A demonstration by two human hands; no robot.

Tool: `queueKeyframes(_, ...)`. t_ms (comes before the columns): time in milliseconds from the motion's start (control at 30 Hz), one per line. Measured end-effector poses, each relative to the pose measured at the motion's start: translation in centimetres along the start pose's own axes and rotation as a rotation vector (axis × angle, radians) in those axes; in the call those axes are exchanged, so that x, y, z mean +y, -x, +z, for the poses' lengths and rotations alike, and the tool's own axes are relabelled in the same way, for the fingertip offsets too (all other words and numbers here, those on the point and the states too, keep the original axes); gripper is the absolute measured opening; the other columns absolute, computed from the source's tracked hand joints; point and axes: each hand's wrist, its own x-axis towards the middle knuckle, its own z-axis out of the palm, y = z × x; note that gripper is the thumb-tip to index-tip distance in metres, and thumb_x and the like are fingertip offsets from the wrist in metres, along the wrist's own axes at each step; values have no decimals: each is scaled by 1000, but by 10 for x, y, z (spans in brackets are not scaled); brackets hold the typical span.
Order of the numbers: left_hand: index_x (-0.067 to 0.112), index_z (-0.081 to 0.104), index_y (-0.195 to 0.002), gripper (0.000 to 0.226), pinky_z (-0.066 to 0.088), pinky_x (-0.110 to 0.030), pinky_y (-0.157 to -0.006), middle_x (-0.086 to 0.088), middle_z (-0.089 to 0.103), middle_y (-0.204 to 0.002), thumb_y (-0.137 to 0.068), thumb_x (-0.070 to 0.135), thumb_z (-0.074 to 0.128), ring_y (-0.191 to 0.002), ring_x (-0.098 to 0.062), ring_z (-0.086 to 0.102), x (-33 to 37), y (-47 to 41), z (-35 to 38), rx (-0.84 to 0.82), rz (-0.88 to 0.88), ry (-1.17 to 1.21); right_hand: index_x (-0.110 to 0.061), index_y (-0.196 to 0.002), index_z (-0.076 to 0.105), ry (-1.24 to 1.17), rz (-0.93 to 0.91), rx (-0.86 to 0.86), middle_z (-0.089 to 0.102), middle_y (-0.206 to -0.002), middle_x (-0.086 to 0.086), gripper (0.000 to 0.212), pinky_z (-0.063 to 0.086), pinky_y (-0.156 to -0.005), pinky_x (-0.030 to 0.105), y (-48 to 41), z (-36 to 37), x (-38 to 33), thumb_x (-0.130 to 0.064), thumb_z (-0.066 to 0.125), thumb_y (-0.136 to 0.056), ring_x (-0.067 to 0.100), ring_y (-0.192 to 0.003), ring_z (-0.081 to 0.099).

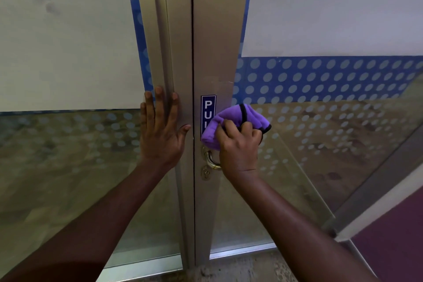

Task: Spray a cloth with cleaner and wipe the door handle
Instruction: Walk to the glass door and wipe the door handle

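Left hand (160, 130), fingers spread and flat, empty, pressed against the brushed-aluminium door frame (180, 52) beside the closing seam. At centre, blue vertical "PULL" sticker (207, 110), partly covered. Right hand (238, 144) closed around a bunched purple microfibre cloth with black edging (238, 117), which lies against the door stile just above the curved brass door handle (211, 160); a keyhole (206, 175) sits below. The cloth appears light, soft and compliant, best gripped as a wad; the handle, rigid and probably smooth, would suit being wrapped and rubbed along its curve.
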Motion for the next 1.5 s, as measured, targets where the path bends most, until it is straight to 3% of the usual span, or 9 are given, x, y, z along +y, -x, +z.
queueKeyframes(300, 9, 19, -152, 67, 2, -50, -119, -26, 10, -156, -99, 48, 34, -145, -31, -16, 0, 1, -1, -10, -3, 24, -15, -77, 75, 90, -2, -410, 65, -81, 3, 24, 42, -60, 37, 7, -13, -3, -13, 84, -55, 30, -75, 59)
queueKeyframes(467, 10, 18, -152, 67, 0, -47, -120, -22, 7, -158, -99, 49, 28, -146, -31, -13, 1, 0, -9, -42, -6, 25, -20, -81, 75, -8, 111, -373, 67, -82, -1, 27, 37, -65, 37, 6, -27, 4, -7, 80, -59, 31, -81, 56)
queueKeyframes(567, 11, 17, -152, 67, 0, -46, -120, -21, 6, -159, -98, 48, 30, -146, -31, -12, 1, 1, -12, -60, -11, 32, -25, -94, 74, -229, 304, -261, 70, -97, -6, 44, 31, -69, 33, 8, -46, 20, 2, 70, -60, 29, -86, 53)
queueKeyframes(633, 12, 17, -153, 67, 2, -47, -120, -21, 5, -159, -98, 48, 32, -146, -32, -10, 1, 1, -14, -71, -13, 26, -24, -104, 72, -445, 432, -208, 68, -107, -5, 50, 43, -70, 33, 12, -59, 33, 1, 67, -61, 25, -88, 55)
queueKeyframes(733, 12, 15, -153, 68, 4, -49, -119, -21, 4, -159, -98, 47, 34, -146, -34, -8, 3, 1, -16, -87, -17, 26, -18, -112, 67, -783, 719, -191, 64, -108, -1, 46, 49, -70, 10, 26, -71, 56, 2, 68, -71, 12, -89, 61)
queueKeyframes(867, 12, 12, -153, 68, 4, -50, -119, -20, 0, -160, -98, 44, 36, -146, -35, -9, 6, 2, -19, -105, -24, 50, -30, -112, 61, -915, 981, -188, 66, -101, -5, 58, 47, -66, 9, 52, -68, 82, 12, 66, -73, 15, -93, 65)
queueKeyframes(1033, 12, 13, -153, 67, 4, -50, -119, -20, 2, -160, -98, 45, 35, -147, -36, -7, 5, 2, -19, -102, -23, 55, -13, -114, 66, -651, 836, -180, 64, -107, 6, 54, 44, -82, 25, 64, -64, 95, 15, 58, -68, 24, -97, 61)
queueKeyframes(1133, 12, 13, -153, 68, 2, -49, -120, -21, 3, -159, -98, 46, 35, -146, -35, -7, 5, 2, -18, -95, -19, 48, -6, -118, 67, -548, 703, -193, 63, -111, 11, 58, 38, -82, 8, 70, -56, 97, 15, 54, -65, 23, -96, 60)
queueKeyframes(1500, 13, 14, -153, 66, -2, -46, -120, -14, -8, -160, -100, 47, 36, -146, -30, -14, -10, 4, -2, -50, 53, -75, -13, -131, 60, -538, 708, -303, 53, -135, 11, 67, 38, -93, 22, 81, -21, 66, 15, 63, -70, 32, -121, 52)
